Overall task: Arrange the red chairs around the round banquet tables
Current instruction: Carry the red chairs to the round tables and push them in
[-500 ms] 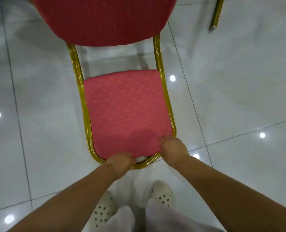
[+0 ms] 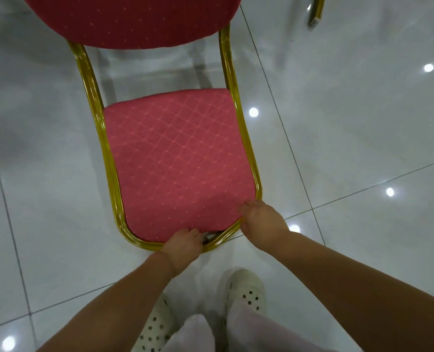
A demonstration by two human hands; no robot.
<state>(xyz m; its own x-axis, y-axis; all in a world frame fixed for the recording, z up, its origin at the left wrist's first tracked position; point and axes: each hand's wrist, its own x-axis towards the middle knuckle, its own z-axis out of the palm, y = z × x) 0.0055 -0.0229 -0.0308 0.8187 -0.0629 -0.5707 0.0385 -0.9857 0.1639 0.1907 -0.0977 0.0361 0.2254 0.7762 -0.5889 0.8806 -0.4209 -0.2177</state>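
Note:
A red chair [image 2: 178,158] with a gold tube frame [image 2: 101,138] fills the middle of the head view, seen from above. Its lighter red quilted pad sits inside the frame's rounded loop, and a darker red padded part [image 2: 134,19] lies beyond it at the top edge. My left hand [image 2: 183,246] grips the near rounded end of the loop, fingers curled over the pad's edge. My right hand [image 2: 263,224] grips the same end at its right corner. No round table is in view.
Glossy pale floor tiles [image 2: 363,128] with light reflections surround the chair. A gold leg of another chair [image 2: 316,11] shows at the top right. My feet in white perforated clogs [image 2: 246,290] stand just behind the chair.

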